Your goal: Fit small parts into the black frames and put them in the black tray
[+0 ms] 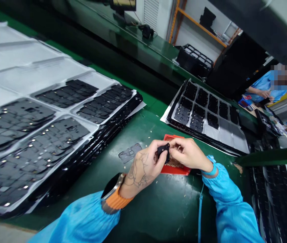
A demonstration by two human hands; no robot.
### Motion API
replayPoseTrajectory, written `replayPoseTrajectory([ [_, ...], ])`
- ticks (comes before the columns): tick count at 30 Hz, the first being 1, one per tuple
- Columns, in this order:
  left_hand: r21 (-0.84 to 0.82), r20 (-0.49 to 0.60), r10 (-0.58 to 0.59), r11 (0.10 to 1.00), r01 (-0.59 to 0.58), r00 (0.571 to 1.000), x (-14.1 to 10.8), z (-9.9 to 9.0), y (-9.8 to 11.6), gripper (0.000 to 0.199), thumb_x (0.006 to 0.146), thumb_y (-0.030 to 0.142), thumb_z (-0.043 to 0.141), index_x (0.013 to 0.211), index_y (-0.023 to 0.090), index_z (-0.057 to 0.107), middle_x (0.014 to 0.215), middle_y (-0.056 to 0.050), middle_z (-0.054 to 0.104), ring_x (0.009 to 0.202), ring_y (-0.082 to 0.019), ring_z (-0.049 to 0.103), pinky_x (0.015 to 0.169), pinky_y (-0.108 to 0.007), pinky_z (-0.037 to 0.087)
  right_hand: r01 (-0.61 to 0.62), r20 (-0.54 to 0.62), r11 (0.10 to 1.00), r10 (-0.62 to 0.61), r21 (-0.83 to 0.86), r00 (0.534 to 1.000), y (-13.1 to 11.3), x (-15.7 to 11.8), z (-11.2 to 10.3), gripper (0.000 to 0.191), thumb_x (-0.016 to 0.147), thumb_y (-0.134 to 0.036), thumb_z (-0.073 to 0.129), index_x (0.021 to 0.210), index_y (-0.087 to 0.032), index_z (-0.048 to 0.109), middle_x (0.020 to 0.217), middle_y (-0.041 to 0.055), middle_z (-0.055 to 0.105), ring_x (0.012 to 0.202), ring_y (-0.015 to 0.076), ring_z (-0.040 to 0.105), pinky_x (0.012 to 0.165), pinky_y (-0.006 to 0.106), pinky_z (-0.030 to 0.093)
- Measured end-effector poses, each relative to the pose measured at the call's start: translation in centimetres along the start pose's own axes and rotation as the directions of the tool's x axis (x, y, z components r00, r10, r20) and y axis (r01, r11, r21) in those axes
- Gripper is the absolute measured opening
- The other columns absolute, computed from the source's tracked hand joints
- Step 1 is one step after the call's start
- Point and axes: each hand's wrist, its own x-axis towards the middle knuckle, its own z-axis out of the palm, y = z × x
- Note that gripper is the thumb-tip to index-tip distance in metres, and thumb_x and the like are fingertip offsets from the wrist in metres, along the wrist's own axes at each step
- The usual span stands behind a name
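My left hand [147, 163] grips a small black plate-like part [164, 151] between thumb and fingers. At the part's right edge, my right hand [187, 153] has its thumb and fingertips pinched together; whatever they hold, if anything, is too small to make out. Both hands are above a shallow red tray [175, 170] with small tan bits inside. A flat dark grey part [130, 153] with cutouts lies on the green table to the left of my left hand.
A large black tray [102, 130] with white lining and rows of dark plates fills the left. Another compartmented tray [209, 130] of dark parts stands beyond my right hand. A coiled blue cord [200, 212] hangs from my right wristband. A co-worker [262, 89] is at far right.
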Motion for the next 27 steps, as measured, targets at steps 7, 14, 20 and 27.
replayPoseTrajectory([
  [7, 0.108, 0.036, 0.186, 0.976, -0.189, 0.982, -0.5, 0.1, -0.2, 0.015, 0.100, 0.020, 0.055, 0.115, 0.018, 0.056, 0.062, 0.006, 0.053, 0.047, -0.008, 0.052, 0.050, -0.019, 0.040, 0.064, -0.003, 0.992, -0.065, -0.107, 0.998, 0.5, 0.1, 0.2, 0.016, 0.080, -0.012, 0.059, 0.065, -0.013, 0.051, 0.059, -0.0060, 0.041, 0.058, 0.0063, 0.031, 0.057, 0.020, 0.029],
  [14, 0.100, 0.011, 0.130, 0.986, -0.130, 0.991, -0.9, 0.5, -0.7, 0.019, 0.102, 0.032, 0.053, 0.115, 0.019, 0.057, 0.073, 0.002, 0.066, 0.052, -0.008, 0.062, 0.051, -0.015, 0.047, 0.065, 0.069, 0.990, -0.056, -0.127, 0.996, 0.0, 0.2, -0.3, 0.013, 0.086, -0.013, 0.061, 0.074, -0.014, 0.058, 0.066, -0.0061, 0.054, 0.061, 0.0061, 0.043, 0.061, 0.020, 0.033],
  [20, -0.204, 0.046, -0.038, 0.978, 0.047, 0.998, -1.0, 1.0, -1.5, 0.045, 0.101, 0.037, 0.057, 0.141, 0.017, 0.049, 0.115, -0.011, 0.071, 0.086, -0.016, 0.074, 0.072, -0.023, 0.062, 0.122, 0.021, 0.988, -0.121, -0.097, 0.992, 1.0, 0.2, -3.3, 0.009, 0.096, -0.018, 0.057, 0.102, -0.015, 0.062, 0.090, 0.0001, 0.069, 0.076, 0.0102, 0.062, 0.072, 0.020, 0.044],
  [27, -0.157, 0.081, -0.026, 0.987, 0.039, 0.996, -1.0, 0.9, -2.7, 0.040, 0.100, 0.035, 0.058, 0.138, 0.020, 0.053, 0.121, -0.009, 0.068, 0.097, -0.018, 0.071, 0.080, -0.027, 0.061, -0.355, -0.494, 0.857, 0.139, -0.375, 0.858, 11.3, -1.9, -15.3, 0.023, 0.098, -0.016, 0.053, 0.102, -0.010, 0.075, 0.104, 0.0106, 0.074, 0.093, 0.0195, 0.066, 0.081, 0.028, 0.043],
])
